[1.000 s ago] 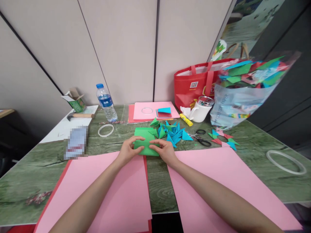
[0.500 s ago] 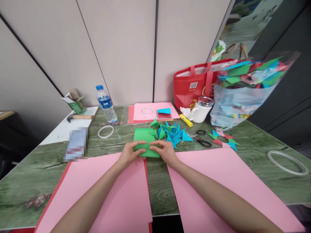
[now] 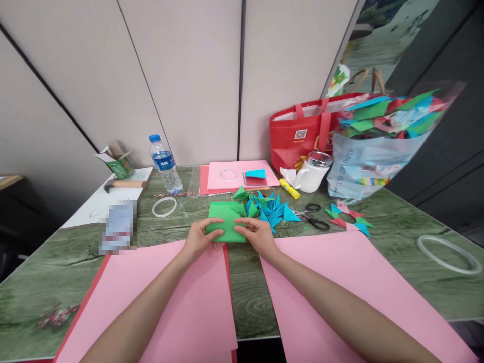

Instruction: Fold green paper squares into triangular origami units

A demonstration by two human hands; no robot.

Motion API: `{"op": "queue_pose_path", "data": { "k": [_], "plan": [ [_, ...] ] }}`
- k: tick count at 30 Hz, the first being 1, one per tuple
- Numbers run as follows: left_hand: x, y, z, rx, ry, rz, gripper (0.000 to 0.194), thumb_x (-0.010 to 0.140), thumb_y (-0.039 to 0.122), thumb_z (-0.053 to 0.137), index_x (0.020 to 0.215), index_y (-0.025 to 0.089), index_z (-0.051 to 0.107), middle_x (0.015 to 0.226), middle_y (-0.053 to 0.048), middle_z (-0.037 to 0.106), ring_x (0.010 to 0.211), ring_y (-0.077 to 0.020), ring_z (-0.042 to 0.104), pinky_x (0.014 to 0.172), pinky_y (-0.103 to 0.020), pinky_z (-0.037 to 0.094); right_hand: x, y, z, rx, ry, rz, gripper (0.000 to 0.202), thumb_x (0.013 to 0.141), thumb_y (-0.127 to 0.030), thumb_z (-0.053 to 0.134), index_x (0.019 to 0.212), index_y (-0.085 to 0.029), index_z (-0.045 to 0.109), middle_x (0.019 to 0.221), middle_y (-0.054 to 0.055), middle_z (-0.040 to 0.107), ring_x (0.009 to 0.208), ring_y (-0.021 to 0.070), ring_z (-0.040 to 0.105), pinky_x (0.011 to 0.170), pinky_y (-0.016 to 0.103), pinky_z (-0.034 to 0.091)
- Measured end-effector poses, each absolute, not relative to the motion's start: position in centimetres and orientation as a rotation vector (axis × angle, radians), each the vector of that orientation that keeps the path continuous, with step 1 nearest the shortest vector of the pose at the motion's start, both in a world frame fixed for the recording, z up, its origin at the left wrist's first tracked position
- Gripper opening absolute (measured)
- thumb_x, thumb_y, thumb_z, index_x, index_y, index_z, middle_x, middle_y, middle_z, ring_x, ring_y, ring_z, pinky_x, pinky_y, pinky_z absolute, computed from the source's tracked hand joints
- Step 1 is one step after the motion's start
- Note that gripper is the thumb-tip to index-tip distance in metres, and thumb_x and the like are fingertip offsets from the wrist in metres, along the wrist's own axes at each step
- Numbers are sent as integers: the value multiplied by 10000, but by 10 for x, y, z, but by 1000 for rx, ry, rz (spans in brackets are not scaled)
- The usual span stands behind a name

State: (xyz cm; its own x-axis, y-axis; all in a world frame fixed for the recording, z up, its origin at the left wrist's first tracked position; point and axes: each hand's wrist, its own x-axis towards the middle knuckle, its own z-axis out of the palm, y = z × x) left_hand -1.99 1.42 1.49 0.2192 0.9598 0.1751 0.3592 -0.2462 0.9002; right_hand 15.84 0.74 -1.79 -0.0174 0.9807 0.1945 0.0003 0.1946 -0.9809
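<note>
A piece of green paper (image 3: pixel 228 230) is held at its two sides, just above the table's middle. My left hand (image 3: pixel 201 238) pinches its left edge between thumb and fingers. On the right edge, my right hand (image 3: pixel 257 234) has the same kind of pinch. Another green sheet (image 3: pixel 219 206) shows just behind the held one. Folded blue and green paper pieces (image 3: pixel 276 209) lie in a pile behind my right hand. Large pink sheets (image 3: pixel 181 292) lie under my forearms, one on each side.
Black-handled scissors (image 3: pixel 313 217), a yellow glue stick (image 3: pixel 290 188) and a paper ring (image 3: pixel 350 218) lie right of the pile. Farther back stand a white mug (image 3: pixel 312 174), a red bag (image 3: pixel 287 143) and a clear bag (image 3: pixel 363 161). At left are a bottle (image 3: pixel 165 166) and hammer (image 3: pixel 126 184).
The green paper has shifted slightly up and left and now looks more level. My fingertips have moved a little farther apart, toward its side edges.
</note>
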Motion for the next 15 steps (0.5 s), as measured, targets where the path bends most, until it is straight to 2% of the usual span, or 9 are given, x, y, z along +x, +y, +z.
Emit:
{"op": "queue_pose_path", "data": {
  "k": [4,8,15],
  "plan": [
    [-17,11,18,1662,1215,1019,259,625,285,662,853,163,652,727,-22,645,569,-139,575,482,-221,458,158,7,-16,-1057,-1267,1100,257,614,-326,664,813,-162,670,678,24,657,583,141,573,528,253,451],
    [-15,10,19,1603,1160,1023,269,626,294,664,862,166,644,609,-7,627,486,-136,562,424,-225,449,158,7,-15,-1078,-1263,1094,256,609,-333,668,792,-154,665,611,17,637,541,136,554,476,238,424],
    [-15,10,19,1586,1172,1022,264,616,279,676,851,162,644,649,-12,644,489,-135,575,430,-227,461,159,7,-15,-1103,-1278,1078,213,621,-319,661,748,-148,646,534,-16,582,442,81,452,408,201,335]
  ]
}}
